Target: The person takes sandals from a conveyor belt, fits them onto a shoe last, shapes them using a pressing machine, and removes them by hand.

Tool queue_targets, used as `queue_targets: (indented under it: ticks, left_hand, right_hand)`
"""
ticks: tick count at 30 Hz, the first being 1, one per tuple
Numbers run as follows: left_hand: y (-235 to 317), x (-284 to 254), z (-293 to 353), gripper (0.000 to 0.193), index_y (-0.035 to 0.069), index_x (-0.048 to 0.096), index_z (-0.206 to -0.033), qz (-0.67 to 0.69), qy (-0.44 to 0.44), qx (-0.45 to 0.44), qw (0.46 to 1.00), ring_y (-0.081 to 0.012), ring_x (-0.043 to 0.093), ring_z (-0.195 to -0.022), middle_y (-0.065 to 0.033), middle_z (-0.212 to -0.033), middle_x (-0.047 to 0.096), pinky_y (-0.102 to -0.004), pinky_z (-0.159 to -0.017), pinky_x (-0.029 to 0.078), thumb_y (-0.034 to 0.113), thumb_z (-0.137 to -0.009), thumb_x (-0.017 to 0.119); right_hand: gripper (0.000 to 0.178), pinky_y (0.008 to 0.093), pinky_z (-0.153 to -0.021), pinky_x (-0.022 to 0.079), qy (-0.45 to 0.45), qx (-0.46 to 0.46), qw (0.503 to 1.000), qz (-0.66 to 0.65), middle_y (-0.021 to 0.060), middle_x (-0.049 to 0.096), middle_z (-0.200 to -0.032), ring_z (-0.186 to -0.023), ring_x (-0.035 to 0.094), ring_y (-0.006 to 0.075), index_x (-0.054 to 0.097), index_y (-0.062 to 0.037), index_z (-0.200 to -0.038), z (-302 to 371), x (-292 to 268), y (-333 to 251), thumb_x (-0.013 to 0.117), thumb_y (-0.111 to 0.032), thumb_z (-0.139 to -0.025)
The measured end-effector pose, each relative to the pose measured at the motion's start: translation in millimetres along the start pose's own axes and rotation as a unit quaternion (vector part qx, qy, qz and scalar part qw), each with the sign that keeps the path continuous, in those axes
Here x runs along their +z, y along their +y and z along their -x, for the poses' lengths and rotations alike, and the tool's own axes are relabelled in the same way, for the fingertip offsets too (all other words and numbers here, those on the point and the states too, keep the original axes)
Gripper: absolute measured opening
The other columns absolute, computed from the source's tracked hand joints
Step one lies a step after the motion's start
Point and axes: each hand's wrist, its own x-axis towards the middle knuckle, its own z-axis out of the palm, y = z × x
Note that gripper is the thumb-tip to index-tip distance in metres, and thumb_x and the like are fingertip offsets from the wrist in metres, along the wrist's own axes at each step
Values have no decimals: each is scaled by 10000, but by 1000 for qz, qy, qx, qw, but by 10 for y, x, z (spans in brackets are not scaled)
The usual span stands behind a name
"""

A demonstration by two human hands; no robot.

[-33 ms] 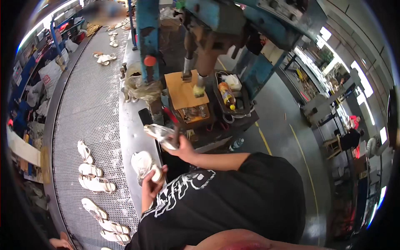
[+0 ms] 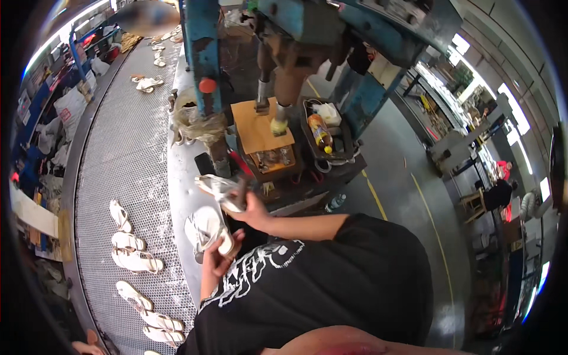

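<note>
The left hand (image 2: 219,259) curls round 1 strappy white sandal (image 2: 206,223), the right hand (image 2: 255,214) round a 2nd sandal (image 2: 216,187) behind a blurred dark object (image 2: 242,190).

Left of centre, the left hand (image 2: 224,254) grips a white sandal (image 2: 205,225); just above, the right hand (image 2: 255,213) holds a second sandal (image 2: 216,187). More sandals (image 2: 139,262) lie lower left on a mesh belt (image 2: 121,148); a blue machine (image 2: 307,26) stands upper centre.

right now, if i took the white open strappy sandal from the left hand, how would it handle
The white open strappy sandal is probably light: the left hand grips only one end. Its sole may be stiff, showing no obvious sag; the narrow straps would probably flex.
</note>
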Motion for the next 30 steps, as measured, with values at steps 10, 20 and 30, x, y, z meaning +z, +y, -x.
queue_targets:
  ticks: [10, 20, 30]
  left_hand:
    - [850, -896, -1001, 441, -35, 473, -1248, -166, 92, 322, 928, -272, 590, -1033, -178, -1116, 609, -371, -871, 498, 246, -909, 460]
    - [-646, 693, -1450, 496, 10, 409, -1302, -446, -21, 281, 850, -218, 505, -1120, -114, -1203, 526, -339, -966, 395, 318, -937, 545]
    - [-553, 283, -1454, 500, 45, 454, -1330, -496, -49, 153, 854, -115, 581, -803, -67, -891, 627, -276, -756, 482, 178, -884, 635]
  right_hand:
    - [670, 337, -1065, 316, -274, -39, 958, -69, 80, 482, -1295, -1229, 447, 184, 432, -36, -1316, 381, -606, -826, 686, -64, -697]
    - [725, 347, -990, 387, -43, -66, 996, 30, 130, 473, -1246, -1175, 472, 211, 364, -21, -1312, 371, -1100, -251, 717, -77, -681]
    - [845, 431, -912, 437, 157, -3, 942, 296, 276, 510, -1191, -1091, 515, 443, 298, 46, -1330, -791, -1352, 744, 745, -191, -654]
